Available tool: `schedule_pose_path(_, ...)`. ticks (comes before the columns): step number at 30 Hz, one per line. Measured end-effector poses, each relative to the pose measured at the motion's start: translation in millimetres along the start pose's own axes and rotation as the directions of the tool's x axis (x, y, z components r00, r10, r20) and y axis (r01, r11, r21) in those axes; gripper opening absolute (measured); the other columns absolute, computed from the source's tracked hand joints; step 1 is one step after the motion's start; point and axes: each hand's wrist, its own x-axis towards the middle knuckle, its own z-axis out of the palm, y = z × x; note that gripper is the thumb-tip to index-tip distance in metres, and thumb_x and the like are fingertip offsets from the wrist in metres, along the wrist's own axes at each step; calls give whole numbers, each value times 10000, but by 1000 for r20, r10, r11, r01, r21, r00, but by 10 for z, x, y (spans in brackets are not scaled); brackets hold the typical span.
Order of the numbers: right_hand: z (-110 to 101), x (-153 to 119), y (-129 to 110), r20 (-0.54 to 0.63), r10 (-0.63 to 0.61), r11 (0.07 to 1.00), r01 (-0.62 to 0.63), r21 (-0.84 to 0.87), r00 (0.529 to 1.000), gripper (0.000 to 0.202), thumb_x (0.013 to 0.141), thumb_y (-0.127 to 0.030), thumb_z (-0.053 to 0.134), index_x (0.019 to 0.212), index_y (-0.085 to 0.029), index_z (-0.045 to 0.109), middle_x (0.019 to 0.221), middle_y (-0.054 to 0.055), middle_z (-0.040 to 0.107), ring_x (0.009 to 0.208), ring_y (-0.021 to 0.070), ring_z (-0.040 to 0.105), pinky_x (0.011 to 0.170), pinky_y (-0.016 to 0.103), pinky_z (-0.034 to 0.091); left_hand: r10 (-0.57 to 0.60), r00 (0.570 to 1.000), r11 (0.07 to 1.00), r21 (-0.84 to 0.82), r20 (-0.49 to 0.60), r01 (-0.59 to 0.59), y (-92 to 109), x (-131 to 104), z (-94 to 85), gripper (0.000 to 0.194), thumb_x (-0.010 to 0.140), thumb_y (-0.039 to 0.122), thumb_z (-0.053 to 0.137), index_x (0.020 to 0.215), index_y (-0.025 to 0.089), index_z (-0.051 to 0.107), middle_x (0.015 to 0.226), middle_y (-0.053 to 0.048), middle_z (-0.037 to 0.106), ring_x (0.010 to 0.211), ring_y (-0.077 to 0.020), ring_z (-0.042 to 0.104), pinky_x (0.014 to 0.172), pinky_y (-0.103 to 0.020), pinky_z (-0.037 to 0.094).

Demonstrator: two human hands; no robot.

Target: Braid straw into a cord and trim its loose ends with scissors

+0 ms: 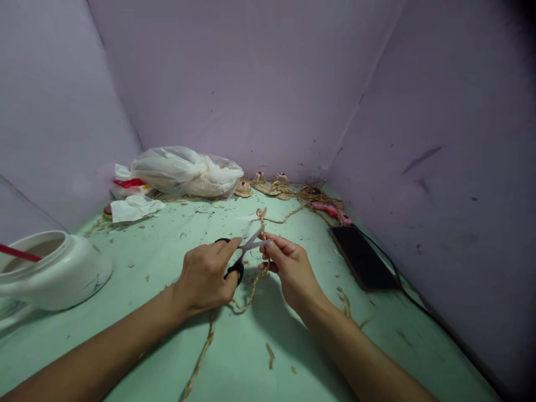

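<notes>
My left hand [207, 274] holds black-handled scissors [246, 249], their blades apart and pointing to the right. The blades are beside a braided straw cord [254, 287], near the fingertips of my right hand [291, 267]. My right hand pinches that cord between thumb and fingers. From there the cord curves down and passes behind my left hand; a strand of it [201, 357] comes out below, toward the front edge of the view. Above my hands the cord has a small knotted loop [261, 213], and a length runs right to a tangled pile.
A white pot [79, 273] with a red stick stands at left. Plastic bags [188, 172], a tissue [136, 207] and small woven pieces [266, 185] lie at the back. At right are the cord pile [316, 194], a pink item [333, 212] and a cabled phone [363, 258].
</notes>
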Motion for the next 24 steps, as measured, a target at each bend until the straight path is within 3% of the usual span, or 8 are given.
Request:
schedule_pose_path(5,6,-19,-9,48,-42,996,46,-79,998,184,656,-331,623,599,-157,613,608,-21,486,519,71,425,518,231,452,1,1000,1000,28,9,-1,-9,2,52,488,690,205,452,1176,173,483,831,-50,669,686,-190,618,605,-283,452)
schedule_pose_path(11,0,-7,-10,26,-52,995,54,-87,998,175,646,-334,638,693,-167,650,624,-23,484,546,79,435,532,240,457,-22,1000,997,-77,22,23,-31,-4,57,497,678,128,416,1166,171,500,847,-43,679,686,-165,621,606,-257,452)
schedule_pose_path(15,3,-1,-4,-2,-28,999,28,-46,1000,240,633,-328,652,813,-172,672,631,-24,507,553,82,453,541,250,460,-109,990,950,-286,88,130,-15,30,41,444,683,108,414,1089,217,555,773,-5,670,667,-141,600,613,-235,436)
schedule_pose_path(17,4,-5,-10,-2,-9,1000,9,-26,1000,267,627,-328,657,845,-173,670,632,-21,528,554,83,464,546,251,458,-234,963,837,-477,131,268,1,69,26,358,692,146,459,1023,203,581,751,-4,659,668,-140,592,624,-235,440)
schedule_pose_path(20,2,-15,-21,12,20,1000,-20,-7,1000,243,600,-323,679,789,-171,657,665,-9,577,563,86,484,552,253,451,-419,863,473,-744,282,472,64,132,-19,315,651,238,577,950,142,564,660,-6,623,571,-126,563,561,-228,444)
schedule_pose_path(22,0,-20,-19,20,50,999,-50,8,999,218,573,-308,698,726,-166,635,679,-5,594,560,87,494,546,251,440,-445,793,235,-800,416,552,139,154,-54,367,599,269,637,924,129,541,589,11,588,492,-109,528,503,-223,432)
schedule_pose_path(24,4,-23,-9,28,72,997,-72,7,997,198,557,-291,703,671,-157,611,638,-15,580,528,77,482,528,237,414,-436,751,102,-802,496,589,230,150,-73,396,553,264,669,902,130,537,564,17,580,470,-105,518,477,-219,423)
